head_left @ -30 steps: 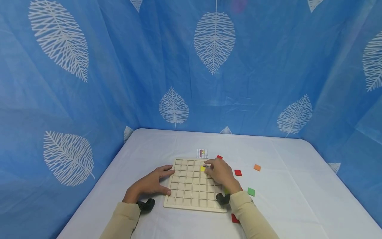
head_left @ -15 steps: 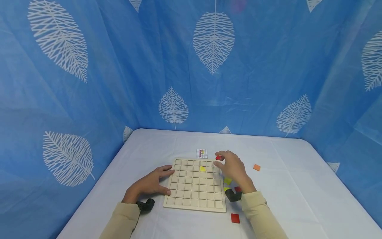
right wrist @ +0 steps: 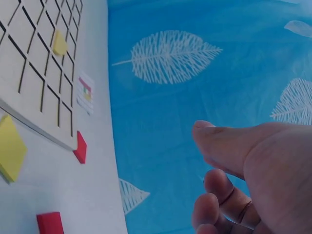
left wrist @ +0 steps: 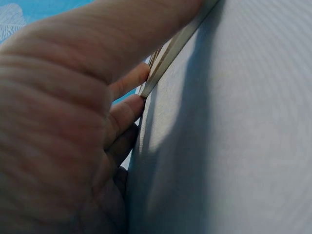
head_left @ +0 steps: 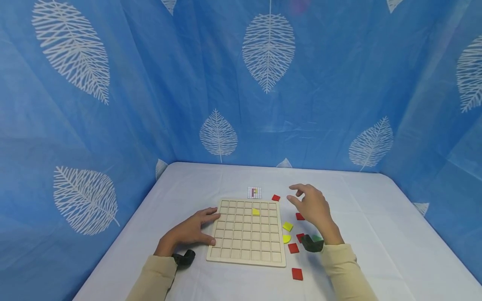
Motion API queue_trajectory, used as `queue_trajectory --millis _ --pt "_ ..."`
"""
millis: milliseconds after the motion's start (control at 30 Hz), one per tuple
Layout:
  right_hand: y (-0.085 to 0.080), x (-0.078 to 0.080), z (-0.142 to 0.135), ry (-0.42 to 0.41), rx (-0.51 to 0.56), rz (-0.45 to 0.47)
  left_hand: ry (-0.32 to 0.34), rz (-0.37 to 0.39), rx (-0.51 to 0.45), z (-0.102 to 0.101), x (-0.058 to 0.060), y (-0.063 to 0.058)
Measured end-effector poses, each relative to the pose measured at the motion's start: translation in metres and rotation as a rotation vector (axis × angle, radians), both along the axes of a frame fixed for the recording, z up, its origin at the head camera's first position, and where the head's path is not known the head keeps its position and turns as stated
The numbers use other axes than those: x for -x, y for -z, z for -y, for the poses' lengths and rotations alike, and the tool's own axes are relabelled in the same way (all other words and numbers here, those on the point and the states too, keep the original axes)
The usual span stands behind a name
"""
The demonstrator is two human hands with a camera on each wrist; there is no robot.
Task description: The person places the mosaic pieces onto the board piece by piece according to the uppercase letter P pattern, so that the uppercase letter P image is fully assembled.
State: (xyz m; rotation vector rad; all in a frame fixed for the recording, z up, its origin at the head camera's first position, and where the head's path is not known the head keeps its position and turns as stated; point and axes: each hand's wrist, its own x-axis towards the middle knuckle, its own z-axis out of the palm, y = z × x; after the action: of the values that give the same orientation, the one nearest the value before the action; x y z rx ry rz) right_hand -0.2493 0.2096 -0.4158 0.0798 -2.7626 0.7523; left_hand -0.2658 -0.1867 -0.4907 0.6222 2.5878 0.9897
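A pale wooden grid board (head_left: 246,246) lies on the table with one yellow tile (head_left: 256,212) in a cell near its top. My left hand (head_left: 193,228) rests at the board's left edge, thumb and fingers spread and touching it; the left wrist view shows the fingertips (left wrist: 130,105) against that edge. Above the table right of the board hovers my right hand (head_left: 311,205), fingers loosely bent and holding nothing, as the right wrist view confirms. Nearest it are a red tile (head_left: 300,216) and another red tile (head_left: 276,197) by the board's top right corner.
A small printed grid card (head_left: 254,192) lies behind the board. Along its right side are two yellow pieces, a square (head_left: 288,226) and a rounded one (head_left: 286,239), and several red tiles (head_left: 297,274). A green tile (head_left: 317,238) is partly hidden by the right wrist.
My right hand has left the yellow tile on the board, passed by the red tile at the top corner and moved right. The left hand stays in place.
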Motion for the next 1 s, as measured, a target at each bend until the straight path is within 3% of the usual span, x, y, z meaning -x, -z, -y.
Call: queue_trajectory --millis 433,1000 --pt "-0.007 -0.002 -0.033 0.053 0.024 -0.052 -0.008 0.013 -0.026 0.0 -0.001 0.0" --pt "0.013 0.004 -0.075 0.064 0.16 0.069 -0.01 0.02 -0.02 -0.001 -0.002 -0.003"
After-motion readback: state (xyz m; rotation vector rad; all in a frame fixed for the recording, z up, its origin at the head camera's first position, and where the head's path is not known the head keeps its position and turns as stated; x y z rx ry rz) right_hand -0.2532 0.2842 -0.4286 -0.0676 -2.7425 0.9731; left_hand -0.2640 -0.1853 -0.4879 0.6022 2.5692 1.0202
